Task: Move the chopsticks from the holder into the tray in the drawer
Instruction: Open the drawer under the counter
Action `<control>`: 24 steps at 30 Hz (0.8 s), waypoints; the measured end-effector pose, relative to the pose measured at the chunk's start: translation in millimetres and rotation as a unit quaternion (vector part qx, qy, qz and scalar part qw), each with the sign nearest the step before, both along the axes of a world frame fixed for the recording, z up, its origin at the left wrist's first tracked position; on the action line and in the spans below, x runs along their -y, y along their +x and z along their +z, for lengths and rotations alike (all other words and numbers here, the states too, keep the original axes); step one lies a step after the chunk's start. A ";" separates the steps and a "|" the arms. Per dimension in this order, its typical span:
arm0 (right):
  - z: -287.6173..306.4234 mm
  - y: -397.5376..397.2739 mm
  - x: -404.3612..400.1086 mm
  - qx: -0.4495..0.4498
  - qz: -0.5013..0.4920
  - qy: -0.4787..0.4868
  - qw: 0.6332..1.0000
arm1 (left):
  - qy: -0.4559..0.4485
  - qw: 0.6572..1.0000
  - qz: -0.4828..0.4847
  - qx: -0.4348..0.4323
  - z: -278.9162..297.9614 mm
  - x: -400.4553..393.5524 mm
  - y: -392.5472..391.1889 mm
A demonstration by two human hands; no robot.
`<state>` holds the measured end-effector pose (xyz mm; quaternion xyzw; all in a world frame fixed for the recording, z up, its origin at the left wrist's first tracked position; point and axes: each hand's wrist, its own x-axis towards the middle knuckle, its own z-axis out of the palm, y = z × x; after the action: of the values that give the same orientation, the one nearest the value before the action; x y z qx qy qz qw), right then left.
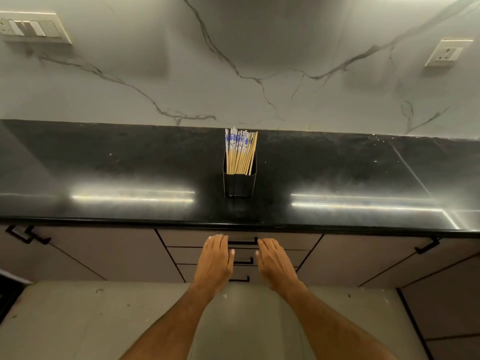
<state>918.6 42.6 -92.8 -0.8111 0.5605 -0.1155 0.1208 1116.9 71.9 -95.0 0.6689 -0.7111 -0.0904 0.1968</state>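
Observation:
A black rectangular holder (240, 185) stands in the middle of the black countertop, full of several wooden chopsticks (240, 154) with blue-and-white tops. Below the counter's front edge is a stack of three closed drawers; the top drawer (181, 238) has a black bar handle (242, 242). My left hand (215, 261) and my right hand (274, 261) hang flat, palms down, in front of the drawers, one at each side of the handles. Both hold nothing. No tray is visible.
The glossy black countertop (104, 178) runs the full width under a marble wall with a switch plate (31, 27) at left and a socket (448, 53) at right. Cabinet doors with black handles (427, 246) flank the drawers. Grey floor lies below.

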 end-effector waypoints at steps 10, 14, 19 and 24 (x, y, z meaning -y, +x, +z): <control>-60.1 31.2 51.9 -0.129 0.033 0.084 0.988 | 0.094 0.991 -0.048 0.080 -80.4 47.6 -0.1; -81.1 45.0 65.9 -0.154 0.044 0.150 0.976 | 0.142 0.981 -0.073 0.108 -106.8 69.2 -2.3; -103.7 55.5 86.0 -0.133 0.030 0.163 0.977 | 0.170 0.977 -0.077 0.106 -133.5 95.0 -8.2; -117.3 65.3 99.6 -0.175 -0.012 0.147 0.973 | 0.148 0.980 -0.078 0.105 -144.0 108.0 -25.0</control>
<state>983.9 -57.0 -210.1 -0.7852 0.5937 0.1103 0.1375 1091.9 -36.1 -239.1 0.6392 -0.7563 -0.1391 0.0119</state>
